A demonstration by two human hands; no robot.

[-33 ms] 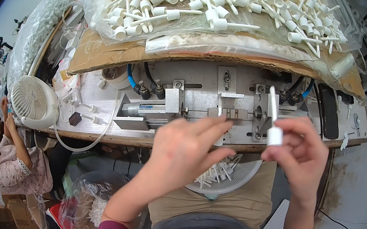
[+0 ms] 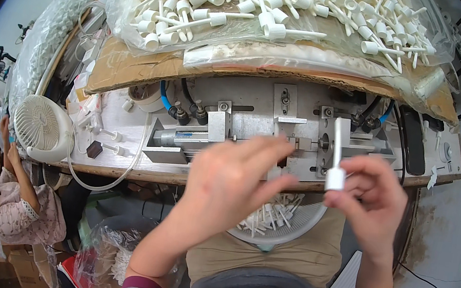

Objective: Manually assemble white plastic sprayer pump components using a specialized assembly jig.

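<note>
Nearest, tan cloth trousers (image 2: 267, 261) are creasing across the lap, and a crinkled clear plastic bag (image 2: 102, 238) is holding small white pieces (image 2: 122, 264) on the left. Just beyond the lap, a rounded pale basket (image 2: 296, 231) is holding a loose heap of slim white applicators (image 2: 272, 216).

Over the bench's near side, the left hand (image 2: 231, 179) is stretching its fingers out together, thumb spread well apart, apparently gripping nothing; I cannot tell whether its fingertips are touching the metal fixture (image 2: 218, 127) beyond. To the right, the right hand (image 2: 373, 199) is pinching a cylindrical white plastic cap (image 2: 335, 180) between thumb and forefinger, its other fingers curling; the cap's smooth straight rod (image 2: 337, 144) is standing upward.

Farther, the fixture's squared, dull-grey blocks are resting on the pale bench (image 2: 122, 158), with a ribbed round fan (image 2: 41, 128) sitting left. Farthest, brown cardboard (image 2: 117, 69) is supporting a wrinkled clear plastic sheet (image 2: 121, 11), which is carrying piled ridged caps with rods (image 2: 273, 30).
</note>
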